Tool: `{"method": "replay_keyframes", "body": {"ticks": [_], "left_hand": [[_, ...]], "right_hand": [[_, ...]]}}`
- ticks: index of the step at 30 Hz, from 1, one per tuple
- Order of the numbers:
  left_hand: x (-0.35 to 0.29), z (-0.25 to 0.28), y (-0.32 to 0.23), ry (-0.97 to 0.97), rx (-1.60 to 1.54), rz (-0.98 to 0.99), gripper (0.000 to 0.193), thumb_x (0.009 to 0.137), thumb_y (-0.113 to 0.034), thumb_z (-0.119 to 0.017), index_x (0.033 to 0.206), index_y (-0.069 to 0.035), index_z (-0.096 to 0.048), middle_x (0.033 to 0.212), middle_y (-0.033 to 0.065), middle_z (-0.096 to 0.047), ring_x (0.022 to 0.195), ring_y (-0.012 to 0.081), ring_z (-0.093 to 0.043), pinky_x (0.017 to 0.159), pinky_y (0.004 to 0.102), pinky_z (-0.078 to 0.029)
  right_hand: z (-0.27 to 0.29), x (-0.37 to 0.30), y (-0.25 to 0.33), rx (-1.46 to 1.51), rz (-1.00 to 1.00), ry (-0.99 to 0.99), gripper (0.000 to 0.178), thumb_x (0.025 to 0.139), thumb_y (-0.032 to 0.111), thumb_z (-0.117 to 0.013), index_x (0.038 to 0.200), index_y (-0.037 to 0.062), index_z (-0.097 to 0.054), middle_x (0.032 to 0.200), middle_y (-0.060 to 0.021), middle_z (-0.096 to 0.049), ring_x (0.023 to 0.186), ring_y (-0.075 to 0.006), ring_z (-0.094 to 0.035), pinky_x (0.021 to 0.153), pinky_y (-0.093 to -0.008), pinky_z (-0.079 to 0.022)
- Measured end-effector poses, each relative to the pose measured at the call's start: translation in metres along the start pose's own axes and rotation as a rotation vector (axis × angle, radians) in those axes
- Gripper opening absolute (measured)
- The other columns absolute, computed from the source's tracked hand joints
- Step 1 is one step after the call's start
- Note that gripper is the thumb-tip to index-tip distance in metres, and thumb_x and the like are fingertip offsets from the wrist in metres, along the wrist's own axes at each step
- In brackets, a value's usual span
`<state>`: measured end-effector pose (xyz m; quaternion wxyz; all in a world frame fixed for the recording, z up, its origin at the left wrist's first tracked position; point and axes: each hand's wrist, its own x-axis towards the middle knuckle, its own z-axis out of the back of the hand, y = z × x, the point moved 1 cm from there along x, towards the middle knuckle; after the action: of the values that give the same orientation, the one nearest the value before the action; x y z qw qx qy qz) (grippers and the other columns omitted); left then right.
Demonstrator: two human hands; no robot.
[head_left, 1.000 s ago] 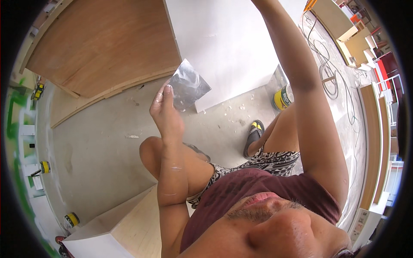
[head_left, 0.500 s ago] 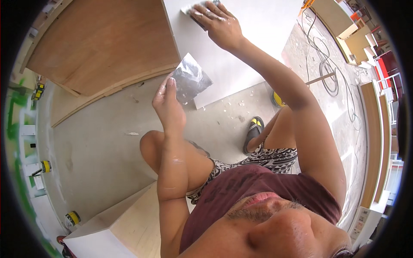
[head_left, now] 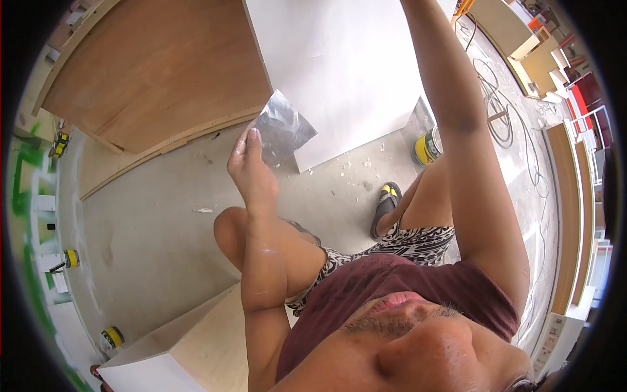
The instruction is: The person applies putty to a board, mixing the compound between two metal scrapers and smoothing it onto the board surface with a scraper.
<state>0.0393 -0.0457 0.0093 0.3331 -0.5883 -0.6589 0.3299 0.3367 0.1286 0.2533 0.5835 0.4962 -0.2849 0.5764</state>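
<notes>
Left hand (head_left: 253, 176) clamps white-smeared metal sheet (head_left: 285, 127); white panel (head_left: 346, 72) looks mostly smooth, remainder unclear (right hand off-frame, can't tell fingers).

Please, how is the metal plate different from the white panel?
The metal plate is shiny grey with whitish smears; the white panel is mostly plain white. The metal plate is much smaller than the white panel. The metal plate, held in the left hand, shows nearly whole; the white panel runs out of view at the top. Both look flat.
</notes>
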Motion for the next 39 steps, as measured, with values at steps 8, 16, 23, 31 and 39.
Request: {"method": "replay_keyframes", "body": {"ticks": [8,16,23,31,39], "left_hand": [[0.0,0.001,-0.004,-0.022,-0.005,0.033,0.031,0.1,-0.009,-0.052,0.123,0.011,-0.059,0.116,0.0119,-0.065,0.103,0.0152,-0.061,0.091,0.0279,-0.048],[-0.003,-0.004,-0.003,0.012,-0.029,0.036,0.032,0.1,-0.009,-0.054,0.123,0.012,-0.059,0.116,0.0113,-0.065,0.103,0.0141,-0.061,0.091,0.0272,-0.048],[-0.001,0.002,-0.005,-0.011,0.01,0.035,0.034,0.1,-0.01,-0.054,0.124,0.013,-0.058,0.117,0.0113,-0.064,0.105,0.0128,-0.059,0.094,0.0258,-0.045],[-0.001,-0.005,-0.007,0.001,-0.003,0.007,0.035,0.101,-0.01,-0.052,0.125,0.014,-0.057,0.117,0.0139,-0.065,0.107,0.0161,-0.06,0.097,0.0292,-0.045],[0.002,0.006,0.003,-0.027,0.004,-0.014,0.034,0.1,-0.009,-0.052,0.124,0.014,-0.058,0.119,0.0145,-0.064,0.108,0.0176,-0.06,0.097,0.03,-0.045]], "right_hand": [[0.004,-0.065,0.041,0.019,0.166,0.222,0.048,0.085,-0.002,-0.045,0.127,0.0119,-0.063,0.108,-0.0225,-0.069,0.098,-0.0383,-0.068,0.088,-0.0477,-0.053],[0.009,-0.019,0.002,-0.006,0.034,0.003,0.044,0.086,0.002,-0.046,0.125,0.0132,-0.065,0.108,-0.0247,-0.067,0.101,-0.0416,-0.065,0.088,-0.0477,-0.051],[-0.017,-0.118,0.057,-0.051,0.376,0.074,0.037,0.085,0.0,-0.054,0.12,0.0063,-0.065,0.116,-0.0126,-0.067,0.105,-0.0313,-0.064,0.085,-0.0431,-0.053],[-0.055,-0.29,0.006,-0.179,0.546,0.215,0.044,0.086,0.023,-0.066,0.129,0.0289,-0.062,0.135,0.0001,-0.059,0.127,-0.0242,-0.054,0.104,-0.0436,-0.043],[-0.018,-0.31,0.0,-0.199,0.33,0.515,0.048,0.091,0.01,-0.055,0.133,0.0307,-0.059,0.139,0.003,-0.057,0.133,-0.0227,-0.05,0.112,-0.0511,-0.034]]}}
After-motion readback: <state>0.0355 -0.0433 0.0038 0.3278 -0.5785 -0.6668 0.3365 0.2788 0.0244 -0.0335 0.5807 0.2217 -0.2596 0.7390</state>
